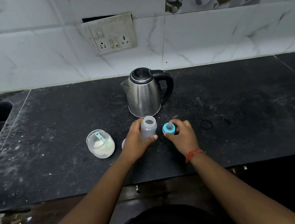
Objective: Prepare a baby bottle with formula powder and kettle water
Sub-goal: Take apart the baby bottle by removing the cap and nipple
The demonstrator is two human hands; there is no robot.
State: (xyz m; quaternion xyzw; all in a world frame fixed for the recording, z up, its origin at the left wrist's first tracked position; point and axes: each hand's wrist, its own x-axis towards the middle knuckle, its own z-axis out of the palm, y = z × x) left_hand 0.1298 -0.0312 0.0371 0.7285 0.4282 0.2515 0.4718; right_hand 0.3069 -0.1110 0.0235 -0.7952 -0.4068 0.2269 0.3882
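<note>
Counting one kettle (144,92), one bottle (148,127), one jar (100,146).

One kettle (144,92), one open bottle (148,127), one blue teat cap (168,128), one powder jar (100,146) holding one scoop (100,136), and two hands, left (136,139) and right (182,135).

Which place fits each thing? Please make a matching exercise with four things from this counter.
Things:
1. kettle
2. baby bottle
3. blue teat cap
4. scoop

Places:
A. in the powder jar
B. held by the left hand
C. behind the bottle, near the wall
D. held by the right hand

Pairs: 1-C, 2-B, 3-D, 4-A
</note>
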